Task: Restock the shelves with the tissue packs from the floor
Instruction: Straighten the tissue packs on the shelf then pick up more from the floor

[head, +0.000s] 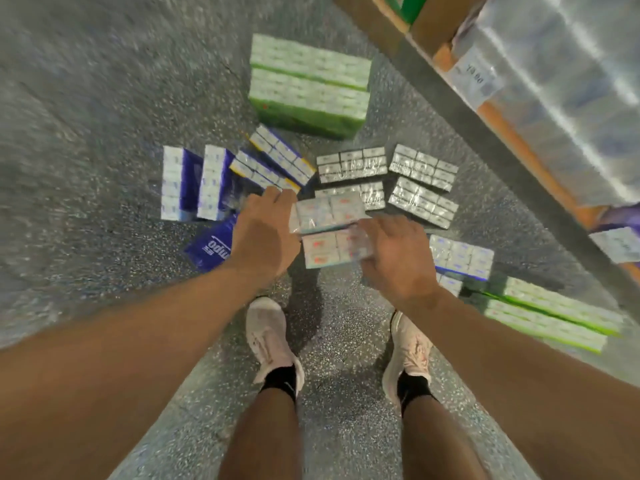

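I look straight down at a speckled grey floor strewn with tissue packs. My left hand (265,233) and my right hand (394,254) each grip a side of two white packs with pink print (329,230), held together above the floor between them. Beyond the hands lie grey packs (420,183), blue packs (197,183) and a tall stack of green packs (308,86). More blue-white packs (462,256) and green packs (554,313) lie to the right. The shelf edge (512,140) runs diagonally along the upper right.
My two feet in white shoes (270,336) stand on the floor just below the hands. A dark blue pack (211,245) lies under my left wrist. Wrapped goods (568,64) and a price label (474,79) fill the shelf at right.
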